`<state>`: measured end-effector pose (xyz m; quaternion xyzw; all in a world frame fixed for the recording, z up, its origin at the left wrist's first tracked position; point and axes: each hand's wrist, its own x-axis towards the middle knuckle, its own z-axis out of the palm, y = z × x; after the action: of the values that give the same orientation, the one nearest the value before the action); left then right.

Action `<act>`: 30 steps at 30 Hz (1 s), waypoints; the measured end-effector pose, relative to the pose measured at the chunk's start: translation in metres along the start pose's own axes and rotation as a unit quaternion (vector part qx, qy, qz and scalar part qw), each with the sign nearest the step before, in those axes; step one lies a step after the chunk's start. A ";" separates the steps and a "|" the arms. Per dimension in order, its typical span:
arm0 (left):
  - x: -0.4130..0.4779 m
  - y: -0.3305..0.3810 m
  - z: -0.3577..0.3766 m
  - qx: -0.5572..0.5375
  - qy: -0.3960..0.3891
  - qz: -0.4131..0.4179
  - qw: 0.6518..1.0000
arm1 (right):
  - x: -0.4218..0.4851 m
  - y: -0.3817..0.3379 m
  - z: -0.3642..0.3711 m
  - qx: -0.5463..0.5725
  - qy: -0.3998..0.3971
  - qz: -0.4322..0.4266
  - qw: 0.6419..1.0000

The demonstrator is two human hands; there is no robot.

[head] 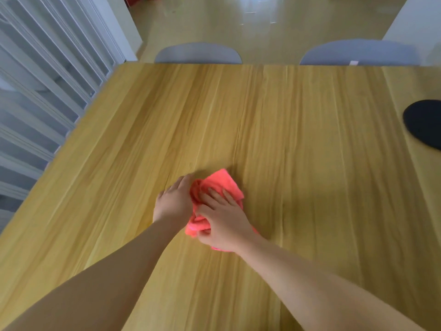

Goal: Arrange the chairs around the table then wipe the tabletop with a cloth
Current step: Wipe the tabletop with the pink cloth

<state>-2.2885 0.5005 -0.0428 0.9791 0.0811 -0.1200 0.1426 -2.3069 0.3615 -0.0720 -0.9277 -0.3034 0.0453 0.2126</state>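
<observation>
A crumpled pink-red cloth [222, 182] lies on the wooden tabletop [298, 139] near its middle. My right hand [222, 218] lies flat on top of the cloth, fingers spread and pressing it down, thumb at the bunched near edge. My left hand [175, 201] rests against the cloth's left side, its fingertips hidden in the folds. Two grey chair backs, one [198, 53] at left and one [358, 52] at right, stand tucked against the table's far edge.
A round black mat [423, 123] lies at the table's right edge. White slatted doors [43, 87] run along the table's left side. Glossy floor [262, 25] stretches beyond the chairs.
</observation>
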 end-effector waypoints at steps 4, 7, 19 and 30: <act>-0.001 -0.016 -0.005 -0.019 0.037 -0.006 0.999 | 0.007 0.063 -0.022 -0.037 0.026 0.120 0.992; -0.004 -0.032 -0.007 -0.025 0.036 -0.013 0.999 | 0.028 0.105 -0.050 -0.008 0.096 0.378 0.921; -0.045 -0.115 -0.008 -0.080 0.069 -0.144 0.984 | 0.015 -0.056 0.039 0.038 -0.047 -0.161 0.985; -0.079 -0.150 -0.013 -0.074 0.061 -0.155 0.983 | 0.116 -0.035 0.026 0.051 0.033 0.166 0.984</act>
<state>-2.3902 0.6364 -0.0491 0.9469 0.2489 -0.0745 0.1894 -2.2372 0.4640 -0.0758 -0.9541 -0.1351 0.0645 0.2593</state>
